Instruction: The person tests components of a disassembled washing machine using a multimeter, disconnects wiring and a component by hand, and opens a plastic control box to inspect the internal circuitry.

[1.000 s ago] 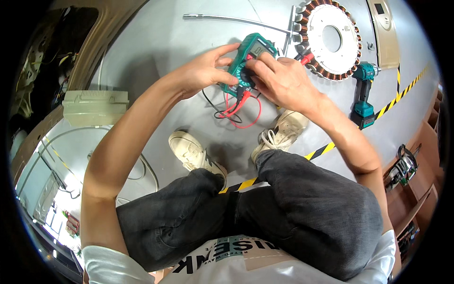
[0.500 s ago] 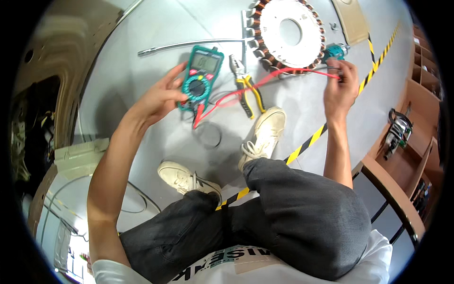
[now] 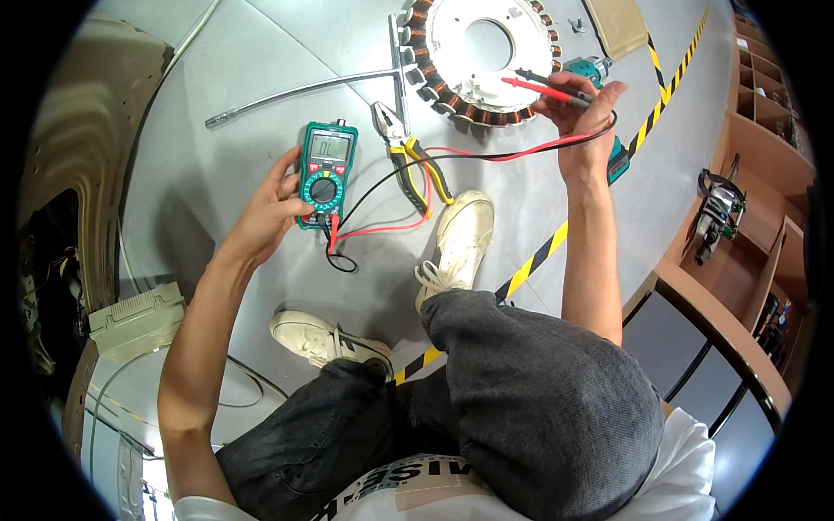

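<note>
Item, left hand (image 3: 269,213): I log the grip as half closed, grasping a green multimeter (image 3: 323,191) by its left side, thumb laid over the lower left corner of the face.

Item, right hand (image 3: 586,143): I record a loosely curled grip holding a red probe (image 3: 556,93) and a black probe (image 3: 532,76) together, tips pointing left over the coil ring.

Item, leads: one red lead (image 3: 382,230), one black lead (image 3: 469,157), running from the meter's lower end to the right hand and crossing above yellow-and-black pliers (image 3: 390,126).

Item, grey floor (image 3: 234,78): a white ring with copper coils (image 3: 447,43) toward its far edge; a T-shaped metal bar (image 3: 304,90) beside the ring; yellow-and-black tape (image 3: 539,256) slanting across; brown shelving (image 3: 747,148) along the right edge; a beige box (image 3: 137,321) near the left edge.

Item, obscured: I find the green drill (image 3: 587,69) partly covered by the right hand; the ring is cut off by the upper frame. I cannot tell whether the probe tips touch the ring, or whether the multimeter rests on the floor.
</note>
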`<state>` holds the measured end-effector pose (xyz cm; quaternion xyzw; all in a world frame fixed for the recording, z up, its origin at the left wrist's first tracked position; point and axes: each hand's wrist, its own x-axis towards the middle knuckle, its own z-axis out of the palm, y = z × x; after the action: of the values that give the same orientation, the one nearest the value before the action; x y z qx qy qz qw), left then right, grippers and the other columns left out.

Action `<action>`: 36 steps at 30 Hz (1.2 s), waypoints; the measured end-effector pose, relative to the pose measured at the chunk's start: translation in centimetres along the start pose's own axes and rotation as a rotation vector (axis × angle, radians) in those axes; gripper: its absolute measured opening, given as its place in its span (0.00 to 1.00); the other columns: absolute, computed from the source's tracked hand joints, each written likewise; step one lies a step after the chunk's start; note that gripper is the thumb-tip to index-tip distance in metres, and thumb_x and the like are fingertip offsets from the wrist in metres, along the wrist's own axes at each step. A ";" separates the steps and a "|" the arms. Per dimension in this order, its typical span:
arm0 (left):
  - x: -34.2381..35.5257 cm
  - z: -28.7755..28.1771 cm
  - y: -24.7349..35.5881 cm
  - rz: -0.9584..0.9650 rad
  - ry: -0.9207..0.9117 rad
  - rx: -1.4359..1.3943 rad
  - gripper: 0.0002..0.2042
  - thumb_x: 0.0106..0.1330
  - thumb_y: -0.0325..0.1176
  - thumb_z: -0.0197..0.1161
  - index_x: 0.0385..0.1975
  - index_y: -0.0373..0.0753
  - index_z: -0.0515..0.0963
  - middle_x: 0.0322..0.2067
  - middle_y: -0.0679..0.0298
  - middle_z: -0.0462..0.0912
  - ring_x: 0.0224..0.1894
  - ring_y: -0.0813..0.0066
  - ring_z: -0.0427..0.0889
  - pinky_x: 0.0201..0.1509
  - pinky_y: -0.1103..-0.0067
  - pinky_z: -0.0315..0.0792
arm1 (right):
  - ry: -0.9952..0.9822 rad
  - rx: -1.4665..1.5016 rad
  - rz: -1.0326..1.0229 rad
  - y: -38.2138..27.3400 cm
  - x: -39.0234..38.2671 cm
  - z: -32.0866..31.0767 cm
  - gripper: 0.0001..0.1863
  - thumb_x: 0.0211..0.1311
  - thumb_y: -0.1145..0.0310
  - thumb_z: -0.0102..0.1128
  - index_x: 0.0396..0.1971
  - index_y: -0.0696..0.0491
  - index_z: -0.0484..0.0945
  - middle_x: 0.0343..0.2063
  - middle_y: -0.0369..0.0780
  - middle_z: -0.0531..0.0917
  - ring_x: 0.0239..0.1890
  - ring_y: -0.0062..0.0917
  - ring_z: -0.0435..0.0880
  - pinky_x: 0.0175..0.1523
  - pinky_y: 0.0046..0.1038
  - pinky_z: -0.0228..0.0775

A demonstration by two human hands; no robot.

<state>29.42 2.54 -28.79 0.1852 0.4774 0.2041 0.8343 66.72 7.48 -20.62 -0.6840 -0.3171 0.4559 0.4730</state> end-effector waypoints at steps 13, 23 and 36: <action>0.9 3.9 1.1 0.737 0.463 1.203 0.25 0.55 0.26 0.59 0.56 0.36 0.67 0.49 0.50 0.68 0.54 0.53 0.68 0.58 0.66 0.63 | -0.111 -0.225 -0.042 0.7 -0.4 1.2 0.35 0.69 0.41 0.40 0.45 0.64 0.75 0.32 0.47 0.82 0.34 0.29 0.83 0.42 0.27 0.77; 3.8 17.3 1.3 0.572 0.134 0.585 0.15 0.65 0.30 0.56 0.50 0.32 0.69 0.40 0.50 0.77 0.39 0.54 0.78 0.45 0.66 0.71 | -0.187 -0.279 -0.106 0.1 -2.8 3.8 0.27 0.72 0.52 0.41 0.44 0.63 0.76 0.31 0.45 0.83 0.33 0.26 0.83 0.40 0.25 0.76; 8.9 15.7 1.5 0.577 0.330 0.483 0.11 0.66 0.36 0.61 0.38 0.34 0.75 0.28 0.65 0.78 0.29 0.80 0.74 0.36 0.81 0.70 | -0.048 -1.123 -0.666 -2.2 -1.8 1.3 0.06 0.55 0.73 0.65 0.29 0.58 0.77 0.22 0.42 0.78 0.22 0.29 0.72 0.30 0.26 0.64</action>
<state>46.92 6.62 -27.00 0.4669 0.5672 0.3389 0.5877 64.82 7.12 -18.18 -0.6818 -0.7124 0.0651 0.1526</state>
